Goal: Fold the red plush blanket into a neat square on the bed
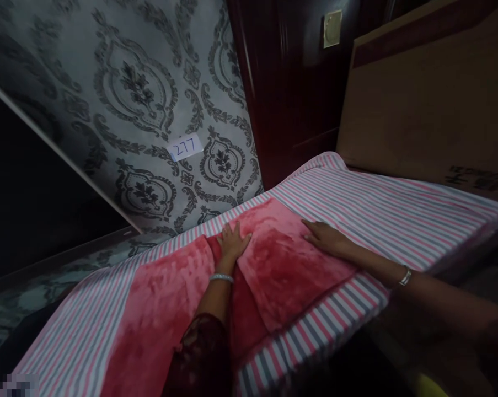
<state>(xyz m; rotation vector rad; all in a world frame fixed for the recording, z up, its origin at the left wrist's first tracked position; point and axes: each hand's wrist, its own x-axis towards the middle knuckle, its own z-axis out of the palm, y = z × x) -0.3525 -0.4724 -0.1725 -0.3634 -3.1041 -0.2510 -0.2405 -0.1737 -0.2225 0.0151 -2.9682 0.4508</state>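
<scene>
A red plush garment lies spread on a surface covered by a striped cloth. It looks partly folded, with a darker red strip near its middle; which piece of clothing it is I cannot tell. My left hand presses on the fabric near that strip, fingers spread and palm down. To the right, my right hand rests on the garment's right edge with fingers stretched out. Neither hand grips anything. My left forearm and dark sleeve cover part of the red fabric.
Patterned wallpaper with a paper label reading 277 rises behind the striped cloth. A large cardboard box stands at the back right, beside a dark red wooden panel. At the left is a dark panel with a pale edge.
</scene>
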